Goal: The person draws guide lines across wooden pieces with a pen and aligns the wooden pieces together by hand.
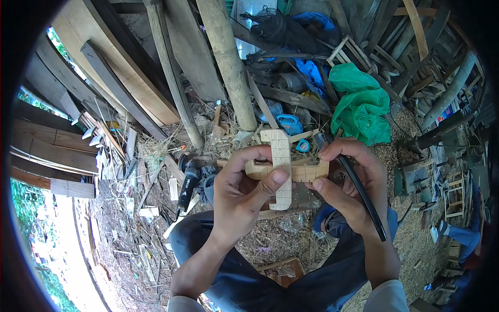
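Two pale wooden pieces with pencil lines cross each other in front of me: an upright piece (281,151) and a sideways piece (306,172). My left hand (244,182) grips them near the crossing, its thumb on the upright one. The right end of the sideways piece is pinched between thumb and fingers of my right hand (353,182). A long black tool (362,195) also lies in my right hand, slanting down across the palm and wrist. The fingers behind the wood are partly hidden.
A black power tool (188,186) lies at left, beside wood scraps. Beyond the hands are a tape measure (303,146), a bamboo pole (228,62) and a green plastic bag (361,106). Planks lean at upper left. Part of another person (462,236) shows at far right.
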Demonstrator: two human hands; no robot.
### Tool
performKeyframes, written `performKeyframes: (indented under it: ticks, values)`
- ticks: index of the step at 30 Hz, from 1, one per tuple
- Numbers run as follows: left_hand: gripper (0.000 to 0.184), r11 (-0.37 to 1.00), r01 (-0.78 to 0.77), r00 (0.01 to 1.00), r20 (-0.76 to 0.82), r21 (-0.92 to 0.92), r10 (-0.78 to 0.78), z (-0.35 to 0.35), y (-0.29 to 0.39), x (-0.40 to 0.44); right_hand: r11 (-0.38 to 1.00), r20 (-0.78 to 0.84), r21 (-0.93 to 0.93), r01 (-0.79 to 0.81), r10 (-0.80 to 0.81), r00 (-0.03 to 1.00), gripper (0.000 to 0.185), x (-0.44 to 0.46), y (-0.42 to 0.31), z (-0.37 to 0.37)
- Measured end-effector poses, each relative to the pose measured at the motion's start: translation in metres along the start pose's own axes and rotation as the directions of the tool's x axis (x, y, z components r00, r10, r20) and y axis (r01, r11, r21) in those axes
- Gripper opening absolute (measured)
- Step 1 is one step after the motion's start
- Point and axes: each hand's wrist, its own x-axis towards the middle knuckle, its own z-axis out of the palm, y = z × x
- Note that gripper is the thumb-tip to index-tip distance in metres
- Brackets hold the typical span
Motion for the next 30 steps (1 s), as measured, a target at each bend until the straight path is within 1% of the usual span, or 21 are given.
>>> performKeyframes:
  ticks: [2, 6, 12, 14, 15, 18, 20, 24, 26, 29, 30]
  values:
    - [0.030, 0.999, -0.029, 1.000, -0.001, 0.016, 0.029, -0.0004, -0.0025, 0.0002, 1.000, -0.001, -0.002, -0.007, 0.007, 1.000, 0.033, 0.0001, -0.0003, -0.0002]
    - [0.030, 0.999, -0.031, 0.999, -0.007, 0.025, 0.031, 0.0024, -0.0001, 0.0001, 1.000, 0.002, -0.010, 0.004, -0.004, 1.000, 0.033, 0.0002, -0.0007, -0.0004]
    - [0.030, 0.999, -0.010, 1.000, -0.024, -0.046, 0.009, 0.0042, 0.0008, -0.0003, 1.000, -0.010, -0.015, 0.017, -0.017, 1.000, 0.033, -0.0004, -0.0008, 0.0011]
    - [0.030, 1.000, -0.004, 1.000, -0.020, 0.014, 0.004, 0.0016, 0.0005, -0.0007, 1.000, -0.010, -0.011, 0.018, -0.018, 1.000, 0.034, -0.0002, -0.0006, 0.0007]
    - [0.030, 1.000, -0.004, 1.000, -0.019, 0.013, 0.005, 0.0023, 0.0010, -0.0007, 1.000, -0.006, -0.016, 0.014, -0.014, 1.000, 0.034, -0.0003, -0.0005, 0.0001]
    - [0.031, 1.000, 0.001, 1.000, -0.028, -0.020, -0.002, 0.0050, 0.0011, -0.0002, 1.000, 0.001, -0.016, 0.011, -0.011, 1.000, 0.034, -0.0003, 0.0000, -0.0012]
    - [0.031, 0.999, -0.035, 0.998, -0.052, -0.033, 0.033, 0.0053, -0.0027, 0.0006, 1.000, 0.004, -0.010, 0.012, -0.012, 1.000, 0.034, 0.0000, -0.0003, -0.0010]
    - [0.031, 0.999, -0.022, 0.998, -0.053, -0.041, 0.020, 0.0050, -0.0004, -0.0003, 1.000, -0.004, 0.015, -0.003, 0.003, 1.000, 0.034, 0.0001, -0.0018, -0.0005]
    - [0.030, 1.000, 0.001, 1.000, -0.030, 0.022, 0.000, 0.0018, 0.0009, -0.0009, 1.000, -0.002, 0.011, -0.003, 0.003, 1.000, 0.034, -0.0001, -0.0017, -0.0007]
    - [0.030, 1.000, -0.008, 1.000, -0.022, 0.015, 0.008, 0.0003, 0.0002, -0.0009, 1.000, 0.002, 0.019, 0.002, -0.002, 1.000, 0.034, 0.0004, -0.0018, -0.0013]
    - [0.030, 1.000, -0.009, 1.000, -0.022, 0.015, 0.009, 0.0018, 0.0011, -0.0005, 1.000, 0.013, -0.007, 0.008, -0.008, 1.000, 0.035, 0.0007, -0.0026, -0.0020]
